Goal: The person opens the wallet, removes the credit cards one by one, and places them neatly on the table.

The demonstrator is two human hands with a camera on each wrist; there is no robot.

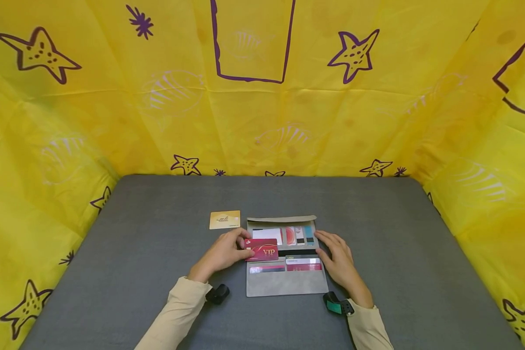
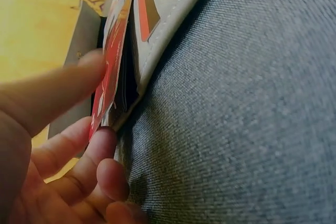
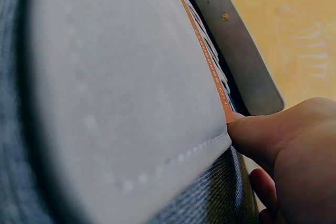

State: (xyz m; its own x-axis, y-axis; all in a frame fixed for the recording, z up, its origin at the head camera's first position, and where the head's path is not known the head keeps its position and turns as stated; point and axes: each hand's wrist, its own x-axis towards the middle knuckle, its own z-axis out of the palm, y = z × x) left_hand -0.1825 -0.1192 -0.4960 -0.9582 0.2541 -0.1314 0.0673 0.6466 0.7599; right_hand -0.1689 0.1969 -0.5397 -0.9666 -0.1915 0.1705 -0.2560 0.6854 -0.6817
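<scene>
A grey wallet (image 1: 284, 286) lies unfolded, with several cards tucked in its upper and lower pockets. Over its left half, my left hand (image 1: 218, 253) pinches a red VIP card (image 1: 267, 250) by the left end, thumb on the near side. In the left wrist view the red card (image 2: 118, 51) stands tilted against the wallet's inside, fingers at its edge. My right hand (image 1: 339, 257) holds the wallet's right edge; the right wrist view shows the thumb (image 3: 254, 132) at the corner of a pocket holding an orange-edged card (image 3: 207, 59).
A gold card (image 1: 225, 219) lies on the dark grey tabletop (image 1: 376, 209), just left of the wallet's upper corner. Yellow cloth walls (image 1: 245, 121) with starfish drawings close off the back and both sides.
</scene>
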